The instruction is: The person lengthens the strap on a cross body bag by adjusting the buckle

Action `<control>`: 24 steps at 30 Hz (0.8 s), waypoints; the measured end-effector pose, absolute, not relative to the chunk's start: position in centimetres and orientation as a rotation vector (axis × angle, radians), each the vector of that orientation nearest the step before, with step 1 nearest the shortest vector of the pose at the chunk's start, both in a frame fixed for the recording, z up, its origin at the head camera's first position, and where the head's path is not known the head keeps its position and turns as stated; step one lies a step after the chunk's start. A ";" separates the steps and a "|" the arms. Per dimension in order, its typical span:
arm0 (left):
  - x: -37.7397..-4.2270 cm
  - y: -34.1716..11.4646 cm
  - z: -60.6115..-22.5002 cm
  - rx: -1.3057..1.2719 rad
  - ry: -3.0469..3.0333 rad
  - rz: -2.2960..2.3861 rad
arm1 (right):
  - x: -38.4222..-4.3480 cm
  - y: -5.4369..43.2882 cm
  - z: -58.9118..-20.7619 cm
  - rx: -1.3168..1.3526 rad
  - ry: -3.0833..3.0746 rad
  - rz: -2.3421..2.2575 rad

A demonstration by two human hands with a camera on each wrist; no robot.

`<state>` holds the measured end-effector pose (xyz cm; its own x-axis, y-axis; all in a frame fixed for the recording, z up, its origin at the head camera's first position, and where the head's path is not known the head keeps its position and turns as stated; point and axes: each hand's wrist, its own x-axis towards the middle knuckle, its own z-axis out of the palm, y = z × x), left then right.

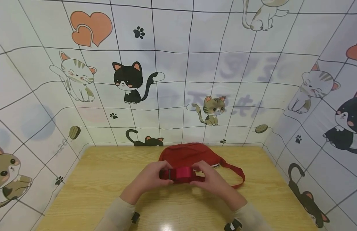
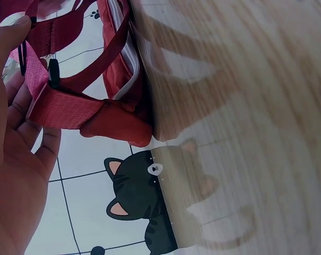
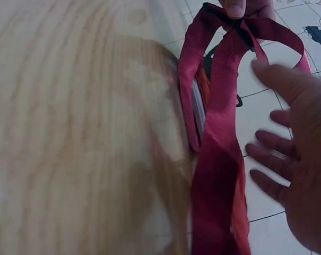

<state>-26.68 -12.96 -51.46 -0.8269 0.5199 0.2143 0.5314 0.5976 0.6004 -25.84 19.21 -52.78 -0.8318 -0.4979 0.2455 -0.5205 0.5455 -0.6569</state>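
A red waist bag (image 1: pixel 190 154) lies on the table, a zip edge showing at its right end. Its red strap (image 1: pixel 184 173) is raised in front of it and doubled into loops. My left hand (image 1: pixel 151 176) pinches the strap beside a dark slider buckle (image 2: pixel 23 57), thumb on top and fingers behind. My right hand (image 1: pixel 211 178) is at the strap's other side. In the right wrist view, its thumb and fingers (image 3: pixel 279 159) are spread beside the hanging strap, gripping nothing. There, the left fingertips hold the strap at the top.
The pale wooden table (image 1: pixel 115 166) ends at a white cloth wall (image 1: pixel 172 70) printed with cats and grid lines, which also rises on both sides. A loop of the bag's strap (image 1: pixel 239 173) lies to the right of the bag.
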 end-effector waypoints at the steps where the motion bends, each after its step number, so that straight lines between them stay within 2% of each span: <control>1: -26.7 -12.9 -51.5 -0.920 -2.792 -1.057 | -25.8 19.4 -53.1 0.886 -2.768 1.133; 11: -26.7 -12.7 -51.5 -0.928 -2.785 -1.041 | -25.9 20.2 -55.2 0.901 -2.758 0.913; 20: -26.7 -13.0 -51.6 -0.917 -2.799 -1.016 | -26.1 20.8 -55.0 0.914 -2.724 0.957; 24: -26.8 -13.2 -51.7 -0.921 -2.795 -1.000 | -26.4 21.7 -55.0 0.874 -2.745 0.782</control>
